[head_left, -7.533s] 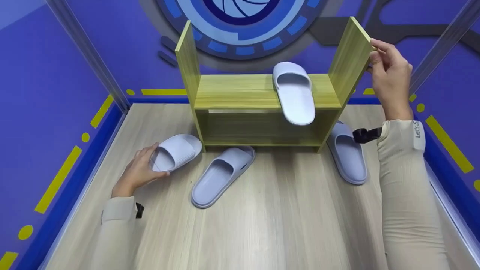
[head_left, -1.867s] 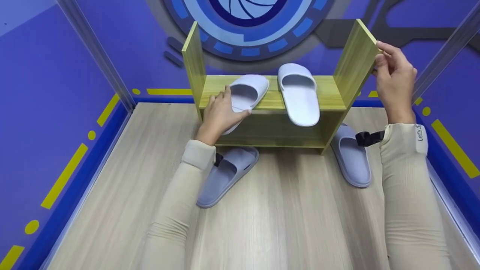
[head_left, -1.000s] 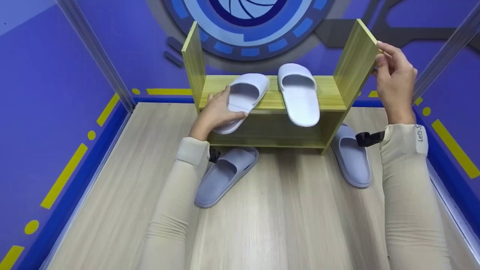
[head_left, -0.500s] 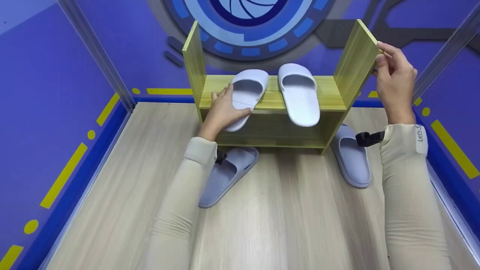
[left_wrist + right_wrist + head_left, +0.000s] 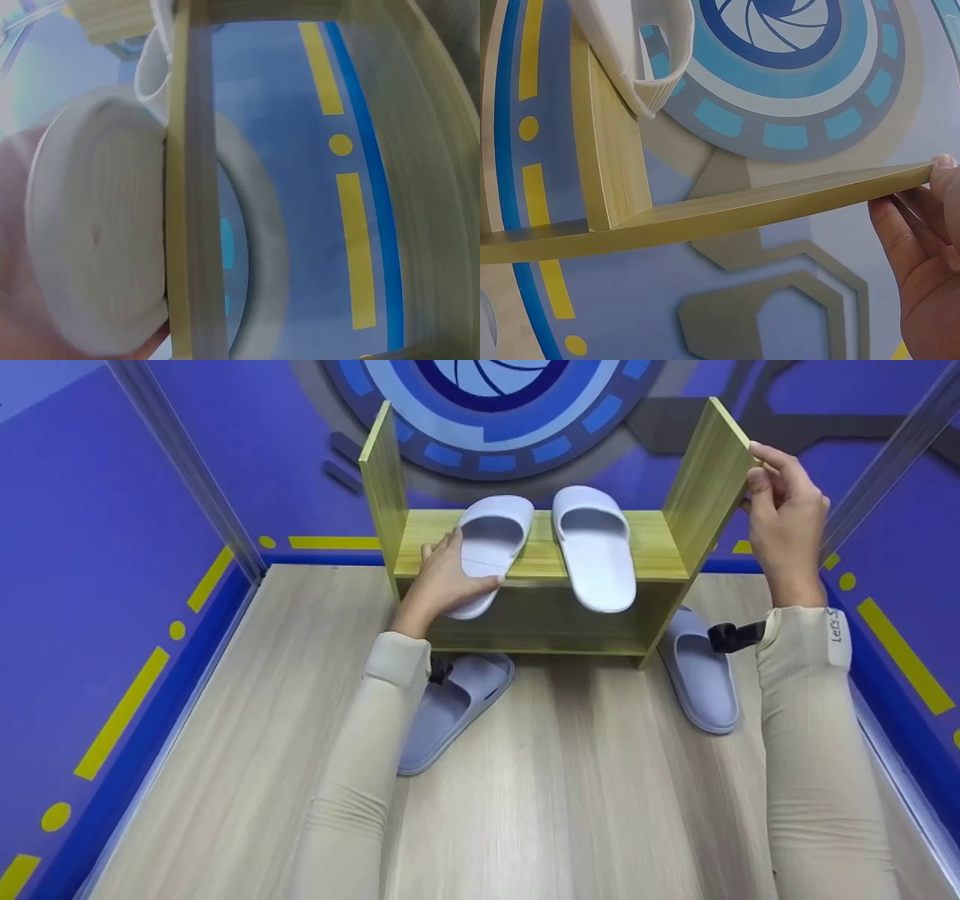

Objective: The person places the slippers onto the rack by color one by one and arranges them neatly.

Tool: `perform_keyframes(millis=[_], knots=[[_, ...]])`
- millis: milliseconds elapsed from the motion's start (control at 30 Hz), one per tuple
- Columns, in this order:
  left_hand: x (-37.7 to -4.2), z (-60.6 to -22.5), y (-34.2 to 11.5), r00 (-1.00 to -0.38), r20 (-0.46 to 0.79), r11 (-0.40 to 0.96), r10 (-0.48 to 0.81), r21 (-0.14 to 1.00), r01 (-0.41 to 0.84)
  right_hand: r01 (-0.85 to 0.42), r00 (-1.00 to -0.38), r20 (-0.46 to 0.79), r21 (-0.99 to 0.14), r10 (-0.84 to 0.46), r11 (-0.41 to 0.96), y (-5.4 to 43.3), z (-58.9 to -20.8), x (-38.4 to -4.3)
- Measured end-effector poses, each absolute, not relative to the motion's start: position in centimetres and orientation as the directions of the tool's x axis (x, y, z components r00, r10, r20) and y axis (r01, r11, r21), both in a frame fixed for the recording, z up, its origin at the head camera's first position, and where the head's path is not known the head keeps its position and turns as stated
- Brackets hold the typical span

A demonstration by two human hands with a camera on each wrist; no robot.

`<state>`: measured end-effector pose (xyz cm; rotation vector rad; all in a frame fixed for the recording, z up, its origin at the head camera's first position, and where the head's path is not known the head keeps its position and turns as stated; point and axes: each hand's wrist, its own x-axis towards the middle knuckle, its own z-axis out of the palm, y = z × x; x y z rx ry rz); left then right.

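Observation:
In the head view my left hand (image 5: 442,581) holds a white slipper (image 5: 484,556) by the sides of its heel, thumb on the right and fingers on the left. The slipper lies on the upper shelf of a wooden rack (image 5: 427,534), its toe toward the wall and its heel jutting past the front edge. The left wrist view shows its pale sole (image 5: 105,225) against the shelf edge (image 5: 182,225). Beside it rests a second white slipper (image 5: 600,562). My right hand (image 5: 789,514) pinches the front edge of the rack's right side panel (image 5: 780,210) near the top.
One grey slipper (image 5: 476,679) lies slanted on the floor (image 5: 525,780), partly behind my left forearm. Another grey slipper (image 5: 705,682) is on the floor right of the rack, near my right sleeve. Blue walls (image 5: 67,540) enclose the floor at the back and sides.
My left hand has brought the white slipper from the floor at left onto the upper shelf, then turned it straighter and slid it slightly back. My right hand keeps its hold on the panel.

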<state>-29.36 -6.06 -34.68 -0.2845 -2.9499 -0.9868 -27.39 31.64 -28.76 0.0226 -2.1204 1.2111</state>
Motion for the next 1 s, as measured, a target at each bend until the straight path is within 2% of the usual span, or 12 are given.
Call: perform_keyframes(millis=[267,533,1000], knots=[[-29.6,-34.6,-6.7,-0.974,0.032,0.754,0.222,0.628,0.193,-0.329,-0.773,0.553,-0.768,0.31,0.55,31.6,-28.6,-27.4],[-29.8,-35.0,-5.7,-0.981,0.072,0.758,0.182,0.625,0.187,-0.317,-0.778,0.543,-0.774,0.316,0.549,31.5,-28.6,-27.4],[-29.9,-35.1,-3.8,-0.992,0.062,0.775,0.108,0.62,0.123,-0.33,-0.769,0.555,-0.77,0.317,0.547,31.5,-28.7,-27.4]])
